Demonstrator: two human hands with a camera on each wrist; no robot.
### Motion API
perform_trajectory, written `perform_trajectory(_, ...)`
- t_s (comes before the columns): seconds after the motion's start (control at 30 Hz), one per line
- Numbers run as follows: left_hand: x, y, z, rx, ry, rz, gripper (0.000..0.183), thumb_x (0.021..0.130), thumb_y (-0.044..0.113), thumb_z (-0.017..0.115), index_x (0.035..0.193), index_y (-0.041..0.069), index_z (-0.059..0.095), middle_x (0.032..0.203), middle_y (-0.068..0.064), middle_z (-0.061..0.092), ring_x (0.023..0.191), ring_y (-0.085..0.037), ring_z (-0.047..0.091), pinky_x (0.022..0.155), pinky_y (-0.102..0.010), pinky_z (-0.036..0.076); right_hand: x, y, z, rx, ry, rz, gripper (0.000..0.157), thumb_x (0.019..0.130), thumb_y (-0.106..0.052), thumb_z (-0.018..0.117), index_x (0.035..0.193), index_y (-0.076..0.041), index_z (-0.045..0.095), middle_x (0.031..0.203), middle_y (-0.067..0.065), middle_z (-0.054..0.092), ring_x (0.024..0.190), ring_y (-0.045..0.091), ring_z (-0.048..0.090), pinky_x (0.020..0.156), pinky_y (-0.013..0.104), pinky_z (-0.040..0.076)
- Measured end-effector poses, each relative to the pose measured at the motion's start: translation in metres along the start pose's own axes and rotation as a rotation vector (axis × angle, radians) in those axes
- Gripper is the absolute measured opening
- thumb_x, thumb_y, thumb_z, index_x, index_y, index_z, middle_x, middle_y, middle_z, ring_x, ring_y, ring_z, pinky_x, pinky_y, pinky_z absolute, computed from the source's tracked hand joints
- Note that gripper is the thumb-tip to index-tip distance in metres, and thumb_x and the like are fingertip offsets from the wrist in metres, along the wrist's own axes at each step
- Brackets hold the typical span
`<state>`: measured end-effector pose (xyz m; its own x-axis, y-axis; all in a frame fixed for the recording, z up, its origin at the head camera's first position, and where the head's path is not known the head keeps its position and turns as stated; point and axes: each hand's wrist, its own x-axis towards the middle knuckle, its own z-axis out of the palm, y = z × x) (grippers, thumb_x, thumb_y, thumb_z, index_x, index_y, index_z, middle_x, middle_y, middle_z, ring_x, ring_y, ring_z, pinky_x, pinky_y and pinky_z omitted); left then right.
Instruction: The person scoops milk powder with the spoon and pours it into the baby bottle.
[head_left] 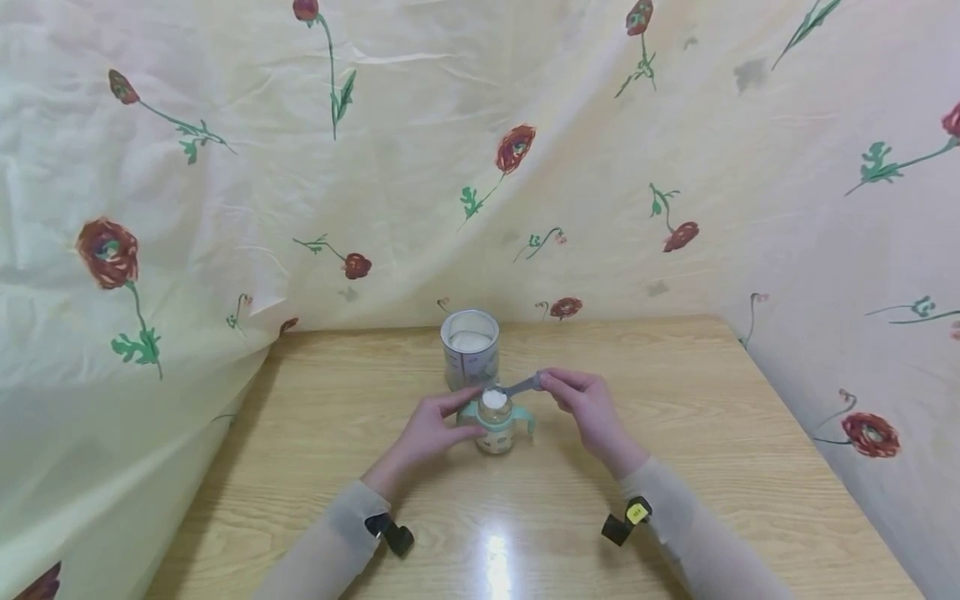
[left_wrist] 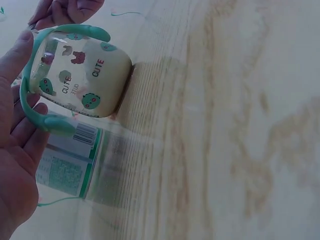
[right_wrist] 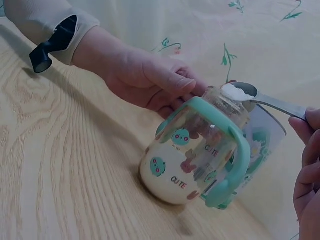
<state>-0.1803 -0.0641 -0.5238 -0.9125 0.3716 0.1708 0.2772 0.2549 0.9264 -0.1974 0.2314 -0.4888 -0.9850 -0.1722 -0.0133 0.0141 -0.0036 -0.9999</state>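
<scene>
A clear baby bottle [head_left: 495, 442] with a mint-green two-handled collar [right_wrist: 239, 150] and "CUTE" prints stands upright on the table, pale contents inside. My left hand [head_left: 429, 429] holds it near the neck, thumb on one side and fingers on the other. With thumb and fingertips, my right hand [head_left: 588, 410] pinches the handle of a metal spoon [right_wrist: 277, 104]. The spoon's bowl carries white powder [right_wrist: 236, 92] and lies over the bottle's open mouth. Right behind the bottle stands an open can [head_left: 471, 367] with white powder inside.
The wooden table [head_left: 345, 392] reaches back to a flower-printed cloth [head_left: 420, 167] that hangs behind it and on both sides. Black straps with small devices [head_left: 390, 535] sit on both sleeves. In the left wrist view, the can's label [left_wrist: 67, 172] shows a barcode.
</scene>
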Motion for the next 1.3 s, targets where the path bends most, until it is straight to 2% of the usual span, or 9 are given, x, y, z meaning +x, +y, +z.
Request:
perform_trajectory(0.1,0.001,0.000,0.000,0.016,-0.013,0.008,0.071,0.086,0.024,0.092,0.151,0.018,0.062,0.153,0.002,0.060,0.145,-0.026,0.053,0.123,-0.052,0.039,-0.002,0.001,-0.001,-0.038,-0.005,-0.020,0.035,0.103,-0.026,0.074,0.128,-0.001,0.074,0.117,0.001,0.080,0.116,0.015,0.070,0.112,0.051,0.046)
perform_trajectory(0.2,0.003,0.001,0.000,0.034,-0.021,0.022,0.071,0.086,0.026,0.092,0.151,0.019,0.063,0.151,0.006,0.062,0.144,-0.024,0.054,0.123,-0.052,0.040,-0.004,0.004,0.000,-0.062,-0.013,-0.062,0.037,0.103,-0.024,0.075,0.129,0.002,0.073,0.121,0.005,0.079,0.119,0.015,0.070,0.115,0.047,0.048)
perform_trajectory(0.4,0.005,0.001,0.001,0.047,-0.017,0.040,0.072,0.083,0.027,0.094,0.148,0.019,0.066,0.147,0.008,0.065,0.141,-0.021,0.057,0.122,-0.050,0.041,-0.005,0.010,0.002,-0.030,-0.007,-0.129,0.038,0.102,-0.017,0.076,0.128,0.011,0.070,0.119,0.006,0.080,0.116,0.012,0.071,0.105,0.026,0.054)
perform_trajectory(0.53,0.006,0.002,0.004,0.060,-0.009,0.035,0.073,0.080,0.023,0.096,0.146,0.016,0.067,0.147,0.006,0.065,0.139,-0.019,0.058,0.122,-0.046,0.042,-0.005,0.012,0.003,-0.025,-0.001,-0.139,0.038,0.102,-0.015,0.075,0.128,0.013,0.069,0.118,0.006,0.080,0.114,0.011,0.072,0.102,0.023,0.055)
perform_trajectory(0.63,0.007,0.004,0.006,0.072,-0.005,0.019,0.073,0.080,0.021,0.097,0.146,0.014,0.067,0.146,0.003,0.066,0.138,-0.018,0.059,0.121,-0.044,0.042,-0.005,0.013,0.002,-0.039,-0.009,-0.168,0.033,0.102,-0.012,0.075,0.125,0.011,0.072,0.121,0.017,0.078,0.113,0.011,0.073,0.101,0.024,0.056)
perform_trajectory(0.73,0.007,0.005,0.006,0.079,-0.004,0.002,0.073,0.080,0.020,0.097,0.145,0.012,0.067,0.145,0.001,0.067,0.137,-0.019,0.060,0.121,-0.043,0.043,-0.004,0.013,0.001,-0.100,-0.035,-0.261,0.022,0.102,-0.007,0.073,0.119,0.007,0.076,0.120,0.023,0.076,0.110,0.011,0.074,0.099,0.025,0.058)
perform_trajectory(0.87,0.007,0.006,0.007,0.073,-0.003,-0.012,0.072,0.080,0.020,0.096,0.145,0.011,0.067,0.144,-0.001,0.068,0.135,-0.022,0.062,0.120,-0.044,0.044,-0.004,0.013,-0.001,-0.215,-0.064,-0.418,0.014,0.101,0.002,0.070,0.110,0.003,0.080,0.111,0.017,0.080,0.104,0.009,0.075,0.093,0.024,0.060)
perform_trajectory(1.13,0.007,0.006,0.006,0.067,0.000,-0.009,0.071,0.081,0.021,0.097,0.145,0.011,0.068,0.146,0.000,0.067,0.135,-0.023,0.062,0.119,-0.046,0.045,0.000,0.014,-0.001,-0.354,-0.040,-0.647,0.020,0.089,0.020,0.072,0.099,0.005,0.081,0.096,0.017,0.080,0.088,0.005,0.071,0.074,0.017,0.056)
perform_trajectory(1.3,0.007,0.005,0.006,0.065,0.002,-0.007,0.071,0.080,0.021,0.097,0.144,0.013,0.068,0.142,0.002,0.069,0.133,-0.020,0.063,0.119,-0.045,0.046,0.004,0.014,-0.004,-0.435,-0.034,-0.845,0.029,0.081,0.022,0.077,0.096,-0.002,0.083,0.091,0.010,0.081,0.080,0.009,0.068,0.070,0.015,0.052)
